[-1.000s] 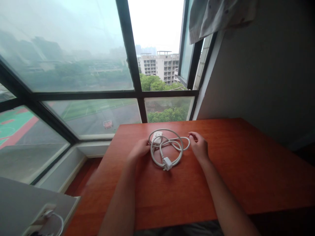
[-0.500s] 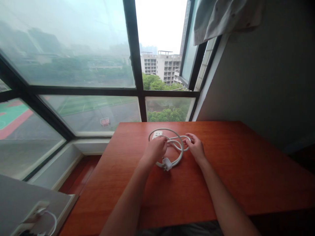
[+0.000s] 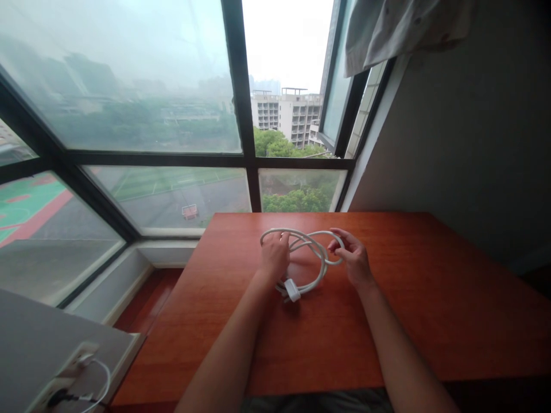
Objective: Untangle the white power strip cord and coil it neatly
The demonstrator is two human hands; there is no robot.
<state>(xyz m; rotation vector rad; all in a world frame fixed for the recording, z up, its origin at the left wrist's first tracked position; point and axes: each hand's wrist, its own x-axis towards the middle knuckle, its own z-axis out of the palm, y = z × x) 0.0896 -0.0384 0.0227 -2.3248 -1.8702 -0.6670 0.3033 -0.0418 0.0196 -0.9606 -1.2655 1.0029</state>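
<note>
A white extension cord (image 3: pixel 321 281) lies in loose loops above and on the wooden table. My left hand (image 3: pixel 275 258) is closed on the coiled cord at the left of the loops. The socket end is hidden behind that hand. Below its wrist side hangs or rests the white plug (image 3: pixel 292 290), its prongs pointing left. At the right, my right hand (image 3: pixel 356 257) pinches a smaller loop of the same cord between thumb and fingers.
The reddish wooden table (image 3: pixel 430 321) spans the front, its far edge close to the window frame (image 3: pixel 253 189). A wall outlet (image 3: pixel 81 361) with plugged-in leads sits at lower left. Grey cloth (image 3: pixel 400 34) hangs at upper right beside the dark wall (image 3: pixel 465 143).
My right hand has moved right, drawing its cord loop wider. The white socket end, visible before beyond my left hand, is now out of sight. The view has shifted slightly.
</note>
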